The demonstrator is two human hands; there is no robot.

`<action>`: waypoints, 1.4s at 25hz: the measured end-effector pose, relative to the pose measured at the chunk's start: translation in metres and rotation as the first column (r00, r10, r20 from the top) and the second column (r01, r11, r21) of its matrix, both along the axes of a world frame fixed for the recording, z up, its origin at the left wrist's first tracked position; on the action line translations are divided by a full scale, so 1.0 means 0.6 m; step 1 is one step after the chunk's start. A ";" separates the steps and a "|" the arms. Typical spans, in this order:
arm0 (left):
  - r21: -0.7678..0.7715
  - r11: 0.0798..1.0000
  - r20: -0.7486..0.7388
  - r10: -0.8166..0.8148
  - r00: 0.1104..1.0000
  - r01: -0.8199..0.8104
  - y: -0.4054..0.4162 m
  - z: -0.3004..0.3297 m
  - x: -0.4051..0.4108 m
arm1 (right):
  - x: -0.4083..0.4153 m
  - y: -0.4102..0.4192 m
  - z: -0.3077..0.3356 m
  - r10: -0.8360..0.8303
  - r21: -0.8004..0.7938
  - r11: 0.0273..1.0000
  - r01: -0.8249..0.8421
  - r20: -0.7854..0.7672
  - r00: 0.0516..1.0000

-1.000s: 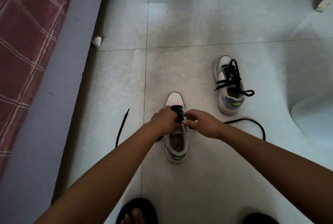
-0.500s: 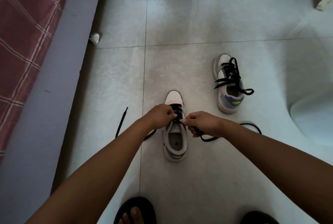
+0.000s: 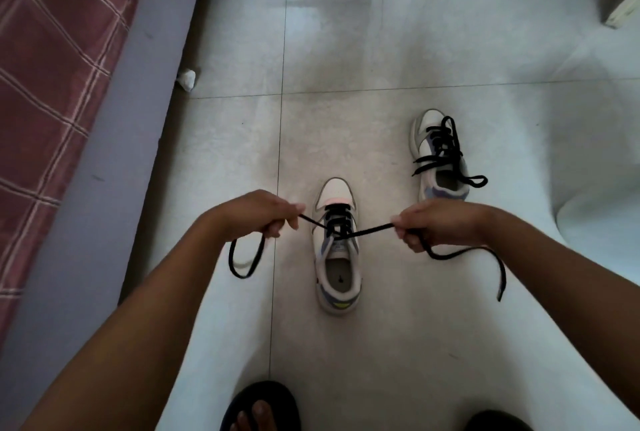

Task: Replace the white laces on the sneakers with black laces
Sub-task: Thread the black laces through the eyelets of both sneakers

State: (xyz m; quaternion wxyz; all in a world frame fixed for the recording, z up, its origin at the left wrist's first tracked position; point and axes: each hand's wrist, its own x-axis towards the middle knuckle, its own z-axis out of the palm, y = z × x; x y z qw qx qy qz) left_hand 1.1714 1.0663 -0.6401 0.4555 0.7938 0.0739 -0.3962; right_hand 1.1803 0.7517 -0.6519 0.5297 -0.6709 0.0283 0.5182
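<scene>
Two sneakers stand on the tiled floor [image 3: 381,67], toes pointing away from the person. The near sneaker [image 3: 337,257] sits between the two hands, its black lace [image 3: 372,229] threaded through only the front eyelets and crossing over the tongue, the upper eyelets bare. The left hand [image 3: 258,214] pinches one end of that lace in curled fingers [image 3: 277,228], the slack looping down to the floor beside it; the right hand [image 3: 438,224] grips the other end the same way, its tail trailing off to the right. Both halves are pulled taut and out to the sides. The far sneaker [image 3: 440,157], off to the right and well apart, carries a black lace up its whole front, ends loose. One bed [image 3: 52,101] with a red plaid cover edges the left side, a crumpled white scrap [image 3: 187,79] at its foot. Two dark sandals [image 3: 263,406] show at the bottom.
</scene>
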 end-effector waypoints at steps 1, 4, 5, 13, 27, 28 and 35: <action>-0.112 0.988 0.011 0.106 0.994 -0.104 0.015 0.018 -0.003 | 0.001 -0.016 0.019 -0.081 0.069 0.994 0.082 -0.013 0.997; -0.387 0.881 0.052 0.315 0.948 -0.272 0.050 0.087 -0.009 | 0.006 -0.070 0.090 -0.332 0.244 0.914 0.325 -0.010 0.943; -0.465 0.831 0.065 0.376 0.924 -0.305 0.058 0.113 -0.009 | 0.010 -0.088 0.117 -0.404 0.294 0.876 0.383 0.012 0.915; -0.685 0.664 0.314 0.640 0.701 -0.299 0.101 0.310 -0.014 | 0.035 -0.139 0.300 -0.752 0.575 0.608 0.548 0.194 0.630; -0.273 0.416 -0.368 0.788 0.494 -0.867 -0.022 0.013 -0.059 | -0.011 0.028 0.020 -0.853 -0.011 0.482 0.876 -0.235 0.466; -0.256 0.434 -0.388 0.772 0.503 -0.864 -0.036 -0.006 -0.063 | -0.021 0.043 -0.002 -0.835 -0.052 0.520 0.853 -0.243 0.494; -0.211 0.583 -0.170 0.769 0.617 -0.785 -0.104 -0.078 -0.060 | -0.046 0.118 -0.060 -0.708 -0.149 0.697 0.701 0.015 0.706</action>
